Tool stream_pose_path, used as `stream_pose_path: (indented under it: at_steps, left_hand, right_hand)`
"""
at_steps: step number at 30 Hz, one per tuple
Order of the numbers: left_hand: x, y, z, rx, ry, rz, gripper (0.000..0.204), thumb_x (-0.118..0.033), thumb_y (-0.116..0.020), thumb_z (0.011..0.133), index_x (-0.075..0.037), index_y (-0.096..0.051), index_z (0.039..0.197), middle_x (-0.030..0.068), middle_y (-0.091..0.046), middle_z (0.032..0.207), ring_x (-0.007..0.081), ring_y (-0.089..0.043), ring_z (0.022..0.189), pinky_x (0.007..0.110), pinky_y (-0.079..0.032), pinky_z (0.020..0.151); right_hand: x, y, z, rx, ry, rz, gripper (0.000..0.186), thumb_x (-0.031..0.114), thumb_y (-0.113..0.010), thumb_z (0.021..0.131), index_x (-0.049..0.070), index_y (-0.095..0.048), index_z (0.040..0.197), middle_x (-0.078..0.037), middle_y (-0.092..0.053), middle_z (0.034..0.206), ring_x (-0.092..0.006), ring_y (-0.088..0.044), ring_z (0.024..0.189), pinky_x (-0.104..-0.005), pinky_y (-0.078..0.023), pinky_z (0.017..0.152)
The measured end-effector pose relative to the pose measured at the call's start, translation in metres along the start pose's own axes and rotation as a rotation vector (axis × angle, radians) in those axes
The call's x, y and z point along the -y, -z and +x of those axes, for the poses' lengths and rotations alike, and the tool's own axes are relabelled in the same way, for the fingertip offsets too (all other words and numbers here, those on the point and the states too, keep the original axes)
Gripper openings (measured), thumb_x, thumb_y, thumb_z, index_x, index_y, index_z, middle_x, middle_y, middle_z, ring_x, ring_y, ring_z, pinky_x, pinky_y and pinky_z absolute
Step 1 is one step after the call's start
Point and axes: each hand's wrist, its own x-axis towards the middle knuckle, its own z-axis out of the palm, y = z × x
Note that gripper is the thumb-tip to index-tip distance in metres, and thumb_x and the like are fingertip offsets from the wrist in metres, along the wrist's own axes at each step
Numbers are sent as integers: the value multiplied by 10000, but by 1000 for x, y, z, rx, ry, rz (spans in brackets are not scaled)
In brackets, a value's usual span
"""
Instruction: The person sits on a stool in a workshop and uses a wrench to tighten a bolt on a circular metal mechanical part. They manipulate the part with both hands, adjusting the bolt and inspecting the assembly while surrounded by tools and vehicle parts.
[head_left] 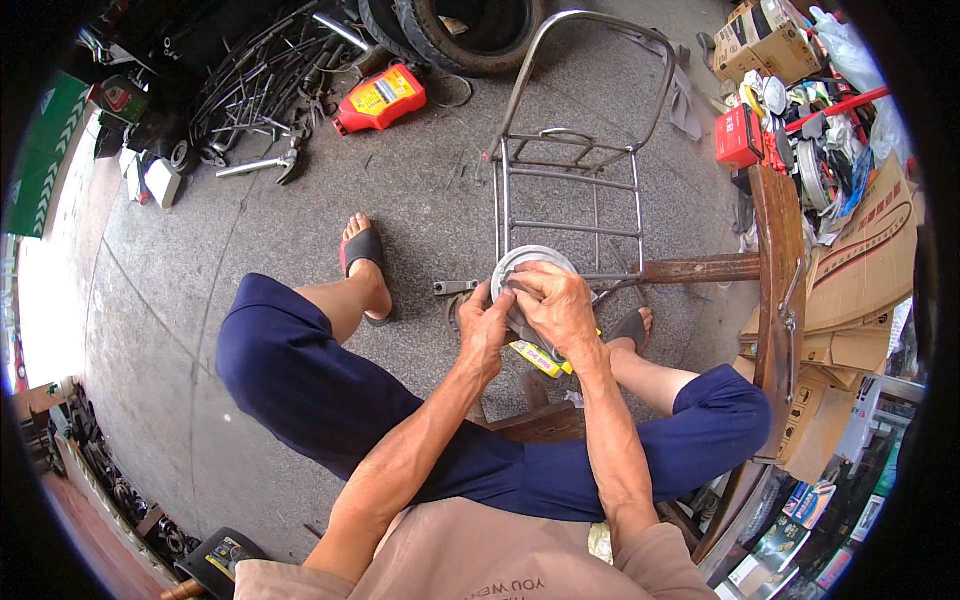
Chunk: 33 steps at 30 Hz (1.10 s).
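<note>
Both my hands are closed around a round grey ring-shaped piece (507,262) with a pale rim, in front of my lap. My left hand (485,328) pinches its near left edge with thumb and fingers. My right hand (558,308) reaches over its right side, fingers bent inward close to my left thumb. What lies between the fingertips is hidden. Just beyond the ring stands a metal tube rack (572,226) with a tall curved hoop. A yellow packet (543,359) shows beneath my hands. Beside the ring, a short metal bar (453,288) sticks out leftward.
A red bottle (381,97), a hammer (262,166) and black tyres (478,38) lie on the floor ahead. At right, a wooden beam (778,240) stands before cardboard boxes (850,262) and a red box (739,137). My legs spread either side of the rack.
</note>
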Motion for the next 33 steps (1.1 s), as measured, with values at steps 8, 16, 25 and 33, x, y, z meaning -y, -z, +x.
stream_pose_path:
  at_steps: [8,16,25,33]
  left_hand:
    - [-3,-1,-1,30,25,0,338,-192,-562,960,-106,-563,1287,37,-628,1073,195,-633,938,430,-585,693]
    - [-8,-3,-5,13,20,25,338,-172,-548,955,-95,-562,1284,38,-627,1060,175,-630,904,404,-575,668]
    - [-9,-4,-6,21,16,12,273,-175,-550,951,-93,-586,1208,28,-623,1032,148,-625,893,370,-573,665]
    - [-6,-2,-3,20,1,26,235,-180,-553,955,-104,-604,1172,5,-627,957,122,-627,818,336,-571,626]
  right_hand:
    - [-12,-2,4,-4,-130,158,329,15,-689,770,-24,-685,1097,-157,-717,1014,-293,-716,877,-342,-563,789]
    - [-7,9,18,219,-126,48,277,89,-685,797,42,-714,1068,-156,-668,1061,-342,-629,1027,-409,-489,920]
    - [-12,12,20,269,-85,96,249,75,-667,806,45,-724,1047,-146,-658,1024,-346,-622,1005,-421,-479,902]
    - [-8,13,22,275,-63,5,228,85,-658,814,46,-729,1027,-146,-660,1020,-339,-630,1002,-413,-486,903]
